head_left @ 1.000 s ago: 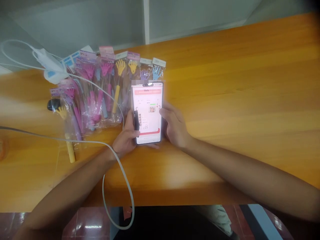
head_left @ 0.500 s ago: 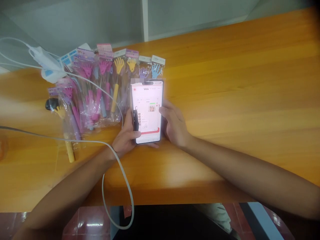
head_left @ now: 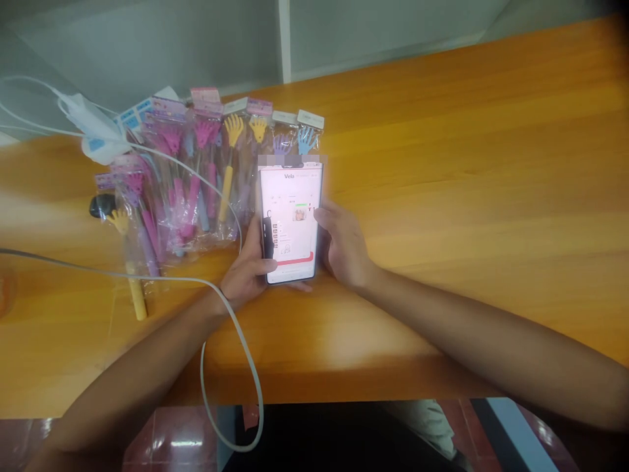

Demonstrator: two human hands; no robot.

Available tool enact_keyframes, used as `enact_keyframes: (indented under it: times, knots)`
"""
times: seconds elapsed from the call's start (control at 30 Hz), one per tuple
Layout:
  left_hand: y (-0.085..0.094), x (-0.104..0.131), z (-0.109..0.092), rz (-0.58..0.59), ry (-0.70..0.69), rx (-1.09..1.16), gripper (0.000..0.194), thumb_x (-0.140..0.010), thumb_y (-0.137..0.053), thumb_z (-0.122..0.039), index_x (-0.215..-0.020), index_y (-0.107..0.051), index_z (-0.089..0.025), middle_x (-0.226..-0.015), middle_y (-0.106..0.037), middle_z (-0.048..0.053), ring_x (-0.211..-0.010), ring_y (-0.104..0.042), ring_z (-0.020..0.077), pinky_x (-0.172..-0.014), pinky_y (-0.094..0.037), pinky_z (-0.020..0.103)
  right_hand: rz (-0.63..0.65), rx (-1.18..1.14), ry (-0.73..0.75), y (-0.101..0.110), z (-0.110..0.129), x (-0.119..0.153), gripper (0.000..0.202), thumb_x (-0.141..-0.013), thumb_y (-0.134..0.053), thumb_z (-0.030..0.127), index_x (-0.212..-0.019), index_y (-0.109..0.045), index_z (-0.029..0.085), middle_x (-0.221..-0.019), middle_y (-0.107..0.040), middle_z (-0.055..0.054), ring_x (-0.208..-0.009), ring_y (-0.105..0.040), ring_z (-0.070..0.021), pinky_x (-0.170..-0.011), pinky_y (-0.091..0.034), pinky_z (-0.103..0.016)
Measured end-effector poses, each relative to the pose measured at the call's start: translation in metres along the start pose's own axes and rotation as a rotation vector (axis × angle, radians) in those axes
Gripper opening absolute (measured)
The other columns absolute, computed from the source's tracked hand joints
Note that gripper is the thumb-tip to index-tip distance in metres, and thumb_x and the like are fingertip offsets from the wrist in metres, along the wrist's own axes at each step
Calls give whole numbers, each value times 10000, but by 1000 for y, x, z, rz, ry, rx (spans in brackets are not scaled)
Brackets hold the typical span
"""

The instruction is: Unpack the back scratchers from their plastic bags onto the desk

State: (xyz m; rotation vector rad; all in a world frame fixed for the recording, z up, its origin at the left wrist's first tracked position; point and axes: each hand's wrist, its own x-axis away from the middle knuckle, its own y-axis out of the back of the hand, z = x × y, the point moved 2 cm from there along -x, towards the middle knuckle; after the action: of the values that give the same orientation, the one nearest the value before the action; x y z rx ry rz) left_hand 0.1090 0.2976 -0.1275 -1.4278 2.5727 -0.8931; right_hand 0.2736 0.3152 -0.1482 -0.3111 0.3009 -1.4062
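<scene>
A lit smartphone (head_left: 289, 226) is held upright over the wooden table, its bright screen facing me. My left hand (head_left: 248, 265) grips its left side, thumb across the lower left corner and some fingers behind it. At the right edge, my right hand (head_left: 344, 244) closes around the phone with the thumb by the screen; its other fingers are mostly hidden. Just beyond and to the left lies a pile of back scratchers (head_left: 191, 177) with hand-shaped heads in pink, yellow, purple and blue, packed in clear plastic bags with card tops.
A white power strip (head_left: 101, 137) with plugs stands at the back left. A white cable (head_left: 181, 157) runs over the pile, and a grey cable (head_left: 248, 354) loops past my left wrist over the front edge of the table (head_left: 466, 196). A black rounded object (head_left: 101, 206) lies at left.
The phone's top has shifted very slightly to the right. Both hands keep the same hold, and the bagged back scratchers have not moved.
</scene>
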Motion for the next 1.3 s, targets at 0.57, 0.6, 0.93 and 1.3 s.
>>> enact_keyframes:
  times: [0.57,0.6,0.93,1.3]
  knots:
    - [2,3,0,-35,53,-5,1019,-821,-762,-178,-1611,-193,-481,-1690,-342,124,-1285,-628,511,-740,-686,671,11,-67,-140,-5,3,2,499,-948,-585,715,-954,-585,217,-602,-539,19,-424,-463,-133,-350,-312,-255]
    - [2,4,0,-35,57,-5,1007,-825,-761,-184,-1608,-198,-473,-1686,-352,129,-1285,-629,515,-736,-688,663,15,-73,-150,-6,5,3,512,-944,-585,727,-938,-577,215,-586,-531,22,-399,-447,-130,-329,-289,-255]
    - [4,6,0,-3,51,-45,923,-873,-737,-196,-1596,-233,-469,-1645,-424,119,-1273,-653,485,-736,-700,617,48,-83,-152,-8,12,2,595,-943,-562,788,-806,-536,209,-508,-532,20,-353,-425,-110,-298,-276,-240]
    - [0,7,0,-37,32,-91,978,-860,-755,-183,-1610,-206,-486,-1667,-394,120,-1278,-649,472,-745,-708,607,64,-65,-152,-7,11,3,566,-968,-529,762,-843,-526,210,-523,-528,27,-357,-420,-114,-312,-273,-246]
